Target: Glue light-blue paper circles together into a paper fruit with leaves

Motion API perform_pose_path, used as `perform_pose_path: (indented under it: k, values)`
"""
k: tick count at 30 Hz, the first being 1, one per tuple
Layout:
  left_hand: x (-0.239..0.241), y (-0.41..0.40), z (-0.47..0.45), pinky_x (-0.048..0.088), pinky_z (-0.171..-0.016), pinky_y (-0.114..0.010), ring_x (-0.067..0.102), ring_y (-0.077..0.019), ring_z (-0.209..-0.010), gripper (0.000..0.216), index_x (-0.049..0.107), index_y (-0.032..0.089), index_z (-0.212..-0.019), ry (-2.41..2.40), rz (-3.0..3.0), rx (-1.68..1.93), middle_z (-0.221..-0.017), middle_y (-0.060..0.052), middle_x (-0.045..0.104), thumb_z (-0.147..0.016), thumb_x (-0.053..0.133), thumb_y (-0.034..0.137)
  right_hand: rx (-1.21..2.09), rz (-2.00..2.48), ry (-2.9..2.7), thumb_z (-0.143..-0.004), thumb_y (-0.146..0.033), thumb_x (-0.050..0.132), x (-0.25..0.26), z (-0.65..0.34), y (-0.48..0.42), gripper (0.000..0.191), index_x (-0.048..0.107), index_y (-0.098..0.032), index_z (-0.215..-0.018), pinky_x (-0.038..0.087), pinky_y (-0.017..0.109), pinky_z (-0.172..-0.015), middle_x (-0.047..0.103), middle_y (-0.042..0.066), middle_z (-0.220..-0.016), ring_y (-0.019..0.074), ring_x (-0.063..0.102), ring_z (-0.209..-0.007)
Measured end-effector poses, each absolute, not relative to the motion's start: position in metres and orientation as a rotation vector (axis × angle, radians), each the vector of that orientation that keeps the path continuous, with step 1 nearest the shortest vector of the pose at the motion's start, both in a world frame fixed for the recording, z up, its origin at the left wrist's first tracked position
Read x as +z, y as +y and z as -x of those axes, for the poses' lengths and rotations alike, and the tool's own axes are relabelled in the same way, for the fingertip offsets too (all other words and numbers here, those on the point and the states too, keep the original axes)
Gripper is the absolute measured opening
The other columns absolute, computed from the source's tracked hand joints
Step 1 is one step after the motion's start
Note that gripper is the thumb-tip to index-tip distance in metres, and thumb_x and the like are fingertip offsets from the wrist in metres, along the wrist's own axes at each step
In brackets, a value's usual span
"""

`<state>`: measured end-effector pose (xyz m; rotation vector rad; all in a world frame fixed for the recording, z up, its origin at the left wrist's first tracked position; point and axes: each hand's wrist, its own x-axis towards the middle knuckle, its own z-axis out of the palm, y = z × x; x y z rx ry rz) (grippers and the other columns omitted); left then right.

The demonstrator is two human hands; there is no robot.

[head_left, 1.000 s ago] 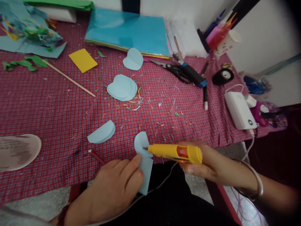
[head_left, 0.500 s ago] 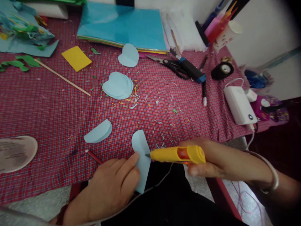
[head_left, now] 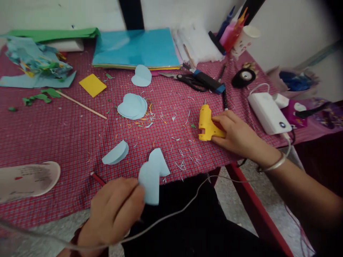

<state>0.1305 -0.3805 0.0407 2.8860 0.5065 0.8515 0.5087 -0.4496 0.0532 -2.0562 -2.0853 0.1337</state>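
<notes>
My left hand (head_left: 115,212) is closed on a folded light-blue paper heart (head_left: 152,175) at the near table edge, lifted a little off the red checked cloth (head_left: 66,132). My right hand (head_left: 235,134) grips the handle of a yellow glue gun (head_left: 205,123), which rests upright on the cloth to the right with its nozzle pointing away from me. Its grey cord (head_left: 171,210) trails across my lap. A folded blue half-heart (head_left: 115,153) lies left of the held piece, and a red pencil (head_left: 98,178) lies by my left fingers.
A stack of blue hearts (head_left: 132,106), another blue heart (head_left: 141,76), a yellow square (head_left: 92,85), a wooden stick (head_left: 83,104), scissors (head_left: 184,79), a white power bank (head_left: 268,112), a tape roll (head_left: 243,76), coloured paper sheets (head_left: 136,48) and a paper plate (head_left: 26,178) lie about.
My right hand carried the glue gun away from the paper and set it down on the cloth further back to the right. My left hand turned the blue heart and lifted it.
</notes>
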Motion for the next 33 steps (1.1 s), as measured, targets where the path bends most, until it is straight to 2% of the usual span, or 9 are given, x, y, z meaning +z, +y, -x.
perform_pose_path:
  k: [5,7,9,11,14,18,24,28,33]
  values:
    - [0.043,-0.372,-0.165,0.05,-0.059,-0.026,0.06,-0.0145,-0.069,0.013,0.061,0.015,-0.092,0.687,-3.033,0.909,-0.078,-0.004,0.063,-0.081,0.064,0.009,-0.004,2.001,-1.987,-0.084,-0.032,0.064,0.059,-0.497,-0.463,0.04,0.055,-0.022,-0.121,0.045,0.058,-0.093,0.057,0.015,-0.12,0.0357,0.054,-0.11]
    - [0.041,-0.373,-0.168,0.051,-0.061,-0.025,0.062,-0.0144,-0.072,0.012,0.061,0.016,-0.092,0.712,-3.015,0.93,-0.082,-0.004,0.063,-0.081,0.063,0.01,0.007,1.847,-1.834,-0.086,-0.025,0.062,0.067,-0.47,-0.475,0.03,0.058,-0.023,-0.116,0.048,0.05,-0.091,0.06,0.011,-0.113,0.0292,0.057,-0.106]
    - [0.04,-0.374,-0.165,0.053,-0.064,-0.027,0.063,-0.016,-0.076,0.014,0.062,0.015,-0.094,0.675,-2.988,0.978,-0.086,-0.007,0.064,-0.081,0.066,0.011,0.349,1.63,-1.745,-0.089,-0.017,0.058,0.07,-0.437,-0.483,0.025,0.059,-0.025,-0.114,0.052,0.036,-0.084,0.065,0.004,-0.098,0.019,0.062,-0.094]
    - [0.04,-0.376,-0.16,0.055,-0.067,-0.029,0.064,-0.0176,-0.078,0.019,0.062,0.014,-0.096,0.601,-2.997,0.99,-0.087,-0.008,0.064,-0.079,0.069,0.01,0.838,1.393,-1.658,-0.091,-0.016,0.056,0.068,-0.407,-0.486,0.037,0.052,-0.023,-0.127,0.054,0.027,-0.074,0.066,0.002,-0.096,0.0129,0.064,-0.083]
    - [0.039,-0.376,-0.153,0.057,-0.07,-0.031,0.065,-0.0186,-0.081,0.022,0.062,0.014,-0.101,0.507,-3.048,0.897,-0.09,-0.007,0.064,-0.08,0.069,0.01,1.058,1.145,-1.606,-0.092,-0.018,0.055,0.057,-0.381,-0.479,0.039,0.052,-0.019,-0.131,0.055,0.029,-0.08,0.067,0.006,-0.103,0.0132,0.063,-0.089]
    - [0.037,-0.372,-0.151,0.054,-0.067,-0.03,0.064,-0.0186,-0.081,0.018,0.063,0.011,-0.104,0.349,-3.075,0.802,-0.091,-0.009,0.066,-0.086,0.06,0.009,0.985,1.158,-1.614,-0.092,-0.013,0.051,0.047,-0.377,-0.468,0.025,0.064,-0.013,-0.113,0.053,0.031,-0.086,0.068,0.01,-0.102,0.0152,0.063,-0.096]
    - [0.043,-0.367,-0.15,0.051,-0.069,-0.031,0.065,-0.0177,-0.083,0.027,0.066,0.012,-0.109,0.22,-3.059,0.626,-0.094,-0.008,0.071,-0.096,0.043,0.011,0.789,1.266,-1.756,-0.091,-0.01,0.049,0.044,-0.377,-0.464,0.024,0.064,-0.013,-0.109,0.054,0.027,-0.076,0.066,0.009,-0.096,0.0145,0.061,-0.086]
    - [0.047,-0.365,-0.153,0.049,-0.068,-0.03,0.064,-0.0166,-0.082,0.026,0.067,0.01,-0.106,0.22,-3.053,0.631,-0.092,-0.008,0.07,-0.097,0.042,0.012,0.502,1.281,-1.848,-0.095,-0.015,0.05,0.037,-0.375,-0.461,0.018,0.066,-0.012,-0.102,0.052,0.027,-0.07,0.068,0.007,-0.086,0.0152,0.06,-0.077]
    - [0.039,-0.365,-0.144,0.049,-0.077,-0.031,0.063,-0.0172,-0.092,0.027,0.065,0.012,-0.115,0.298,-3.015,0.539,-0.102,-0.008,0.069,-0.098,0.045,0.017,0.446,1.291,-1.902,-0.096,-0.018,0.05,0.033,-0.375,-0.458,0.017,0.066,-0.013,-0.1,0.047,0.029,-0.069,0.068,0.004,-0.083,0.0147,0.059,-0.075]
